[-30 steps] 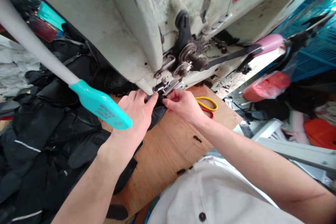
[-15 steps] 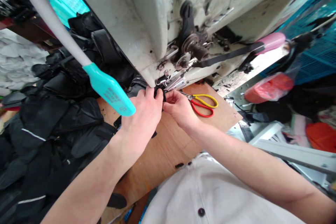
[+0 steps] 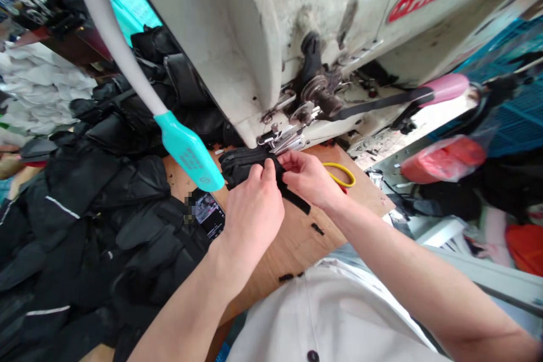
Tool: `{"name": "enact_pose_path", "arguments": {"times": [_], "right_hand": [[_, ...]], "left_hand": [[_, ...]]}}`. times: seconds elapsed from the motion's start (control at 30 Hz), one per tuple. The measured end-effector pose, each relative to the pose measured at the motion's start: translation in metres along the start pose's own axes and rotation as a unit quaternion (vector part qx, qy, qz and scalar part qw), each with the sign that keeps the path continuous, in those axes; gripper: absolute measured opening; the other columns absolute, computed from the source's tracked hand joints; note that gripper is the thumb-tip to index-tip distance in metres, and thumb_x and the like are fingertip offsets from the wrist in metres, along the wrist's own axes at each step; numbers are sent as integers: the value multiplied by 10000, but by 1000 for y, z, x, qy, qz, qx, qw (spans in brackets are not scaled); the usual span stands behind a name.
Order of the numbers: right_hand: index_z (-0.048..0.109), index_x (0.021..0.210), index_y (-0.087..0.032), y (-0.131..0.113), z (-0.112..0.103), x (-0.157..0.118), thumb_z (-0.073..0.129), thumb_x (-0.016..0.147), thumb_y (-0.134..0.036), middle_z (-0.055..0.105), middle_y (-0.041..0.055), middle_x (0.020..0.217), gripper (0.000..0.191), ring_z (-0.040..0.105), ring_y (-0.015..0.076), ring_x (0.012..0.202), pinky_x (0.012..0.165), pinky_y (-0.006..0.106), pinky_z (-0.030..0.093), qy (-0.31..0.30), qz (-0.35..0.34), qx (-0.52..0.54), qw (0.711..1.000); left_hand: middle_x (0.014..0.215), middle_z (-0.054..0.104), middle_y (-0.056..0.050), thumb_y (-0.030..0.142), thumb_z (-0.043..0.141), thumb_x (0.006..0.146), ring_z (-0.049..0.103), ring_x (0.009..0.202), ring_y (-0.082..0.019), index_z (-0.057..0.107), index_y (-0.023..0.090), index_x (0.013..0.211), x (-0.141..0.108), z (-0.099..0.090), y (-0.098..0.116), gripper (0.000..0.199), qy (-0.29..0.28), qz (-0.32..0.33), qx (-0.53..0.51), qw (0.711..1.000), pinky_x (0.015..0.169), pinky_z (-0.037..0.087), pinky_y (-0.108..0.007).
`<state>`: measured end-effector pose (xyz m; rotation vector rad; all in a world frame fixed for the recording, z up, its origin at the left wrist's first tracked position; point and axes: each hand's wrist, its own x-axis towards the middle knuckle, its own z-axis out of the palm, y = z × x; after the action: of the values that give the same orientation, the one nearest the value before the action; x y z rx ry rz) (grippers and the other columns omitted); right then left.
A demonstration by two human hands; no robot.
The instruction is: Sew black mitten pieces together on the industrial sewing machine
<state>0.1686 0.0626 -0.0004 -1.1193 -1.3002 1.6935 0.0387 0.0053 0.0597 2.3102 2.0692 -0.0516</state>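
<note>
A black fabric piece with a zipper-like edge lies under the needle area of a worn, pale sewing machine. My left hand presses on it from the near side, fingers bent over the fabric. My right hand pinches its right edge, thumb and forefinger together just beside the metal presser parts. From under my right hand a black strip runs toward me. Scissors with a yellow handle lie beyond my right wrist, which partly covers them.
A turquoise-headed lamp hangs over the left side. A lit phone lies on the wooden table. Black fabric pieces are heaped at left. At right are a pink-handled lever and an orange bag.
The view has shifted. More of the black fabric and its strip now shows, and both hands are nearer to me relative to the machine. The phone is uncovered; my right arm hides more of the scissors.
</note>
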Motion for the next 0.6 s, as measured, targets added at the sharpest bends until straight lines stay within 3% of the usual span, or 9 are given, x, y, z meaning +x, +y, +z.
{"name": "enact_pose_path", "arguments": {"times": [0.17,0.4,0.6], "right_hand": [[673,860,-177,4,8,-9,575,752,-228,696,20,765,155,609,154,679,621,250,471,94,-38,-124,987],[673,832,-192,0,-2,-10,596,782,-243,684,-1,706,105,610,153,641,608,250,463,59,-47,-164,984],[649,831,-202,1,-4,-11,590,796,-255,663,-3,701,87,582,156,625,597,258,456,35,-59,-165,984]], "left_hand": [[1112,665,-129,183,408,972,702,907,-228,510,100,1396,2,13,9,444,33,-44,-108,993,654,529,-275],[1115,658,-140,168,396,966,702,894,-222,504,94,1401,2,26,20,454,92,-83,-154,980,667,542,-282],[1086,672,-117,164,401,960,706,897,-216,539,122,1375,3,24,23,440,96,-105,-149,979,653,531,-269]]}}
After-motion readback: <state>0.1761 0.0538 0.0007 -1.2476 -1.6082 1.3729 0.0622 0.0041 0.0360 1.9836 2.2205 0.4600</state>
